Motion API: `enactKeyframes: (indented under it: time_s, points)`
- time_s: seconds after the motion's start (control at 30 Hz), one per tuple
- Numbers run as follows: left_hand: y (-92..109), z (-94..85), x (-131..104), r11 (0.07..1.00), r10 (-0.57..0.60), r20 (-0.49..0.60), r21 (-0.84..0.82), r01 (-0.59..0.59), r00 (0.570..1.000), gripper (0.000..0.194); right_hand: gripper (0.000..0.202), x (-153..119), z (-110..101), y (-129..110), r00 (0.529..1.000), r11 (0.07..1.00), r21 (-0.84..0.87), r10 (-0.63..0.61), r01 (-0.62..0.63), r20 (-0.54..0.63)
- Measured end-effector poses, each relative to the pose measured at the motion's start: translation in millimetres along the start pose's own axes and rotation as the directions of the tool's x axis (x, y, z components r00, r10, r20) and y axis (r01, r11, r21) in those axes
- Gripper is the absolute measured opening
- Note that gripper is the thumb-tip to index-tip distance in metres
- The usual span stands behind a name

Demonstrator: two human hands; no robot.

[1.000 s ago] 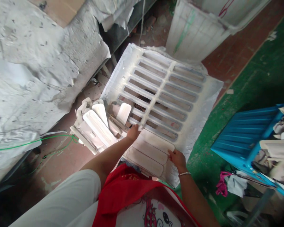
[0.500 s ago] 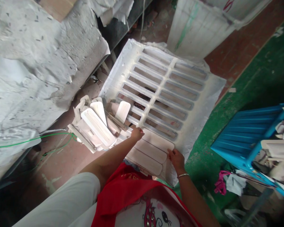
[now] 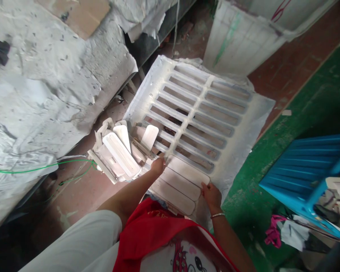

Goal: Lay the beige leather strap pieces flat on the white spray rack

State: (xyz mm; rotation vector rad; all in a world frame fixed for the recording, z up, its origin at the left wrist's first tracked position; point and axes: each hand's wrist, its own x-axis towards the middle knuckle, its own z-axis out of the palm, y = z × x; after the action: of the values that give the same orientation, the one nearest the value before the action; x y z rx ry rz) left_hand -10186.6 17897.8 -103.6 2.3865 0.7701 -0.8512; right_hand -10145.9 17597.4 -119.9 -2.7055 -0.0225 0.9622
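Workshop floor clutter
Blue crate (image 3: 303, 166) on green floor (image 3: 308, 102); cardboard (image 3: 82, 15), green wire (image 3: 39, 167) far left of crate.

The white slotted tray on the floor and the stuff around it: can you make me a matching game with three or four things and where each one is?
Things:
1. slotted tray
2. pile of white strips
3. blue crate
4. left hand

Places:
a. on the green floor at the right
b. leaning by the tray's left edge
c. on the near strips in the tray
d. flat on the floor, in the middle

Pairs: 1-d, 2-b, 3-a, 4-c
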Motion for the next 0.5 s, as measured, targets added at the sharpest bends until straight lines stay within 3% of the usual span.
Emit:
enactKeyframes:
  time_s: [0.1,0.23,0.37,0.43,0.5]
  points:
    - [0.4,3.9,7.1,1.000,-0.025,0.017,0.001,0.025,1.000,0.018,0.042,0.9,-8.4,-4.8,1.000,0.996,-0.084,-0.019,0.020,0.024]
    - [3.1,3.6,13.6,1.000,-0.024,0.034,0.014,0.024,0.999,0.020,0.053,5.5,-28.6,-12.4,0.988,0.938,-0.334,-0.045,0.093,0.150]
    - [1.4,-6.9,-6.9,0.999,0.044,0.021,0.028,-0.044,0.999,0.025,0.046,13.2,-47.0,-23.7,0.973,0.852,-0.487,-0.095,0.190,0.212]
    - [-12.2,-20.0,-26.0,0.996,0.090,-0.047,0.011,-0.089,0.995,0.026,0.035,17.9,-51.2,-33.5,0.967,0.823,-0.519,-0.136,0.231,0.216]
    - [-39.5,-40.5,-44.5,0.994,0.099,-0.260,-0.021,-0.108,0.961,0.028,0.028,22.0,-50.5,-48.0,0.955,0.813,-0.509,-0.191,0.284,0.227]
